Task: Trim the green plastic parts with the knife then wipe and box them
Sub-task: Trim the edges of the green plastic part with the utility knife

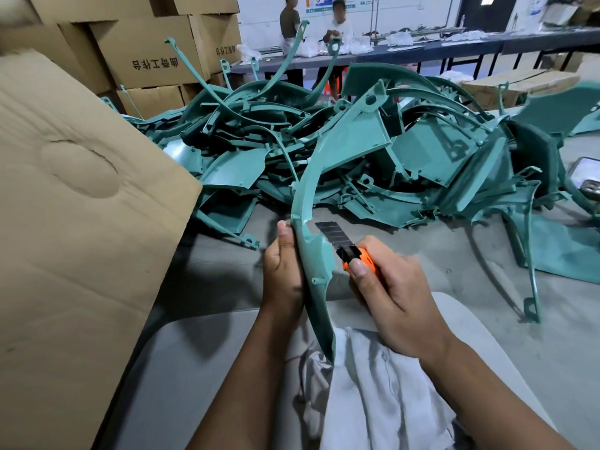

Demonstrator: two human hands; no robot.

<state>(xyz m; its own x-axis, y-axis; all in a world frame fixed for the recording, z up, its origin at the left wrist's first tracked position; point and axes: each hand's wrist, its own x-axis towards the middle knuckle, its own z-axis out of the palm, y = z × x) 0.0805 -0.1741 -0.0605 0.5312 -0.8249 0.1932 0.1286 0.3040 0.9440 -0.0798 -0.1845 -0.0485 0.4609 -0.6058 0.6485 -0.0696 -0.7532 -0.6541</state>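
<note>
— Cardboard boxes (152, 56) stack up at ten o'clock, and a long table (454, 48) runs along the far wall where two people stand. What do you have up close?

— I see my left hand (282, 271) gripping a curved green part (316, 241) upright at centre, its lower end down on a grey cloth (383, 394) in the lap.

— And the knife?

— My right hand (393, 293) is wrapped around the orange knife (352, 253) at three o'clock of the part, blade out, touching its edge.

— More parts?

— A heap of green parts (373, 147) lies at twelve o'clock on the grey floor (438, 254); a big cardboard flap (74, 190) fills nine o'clock.
</note>
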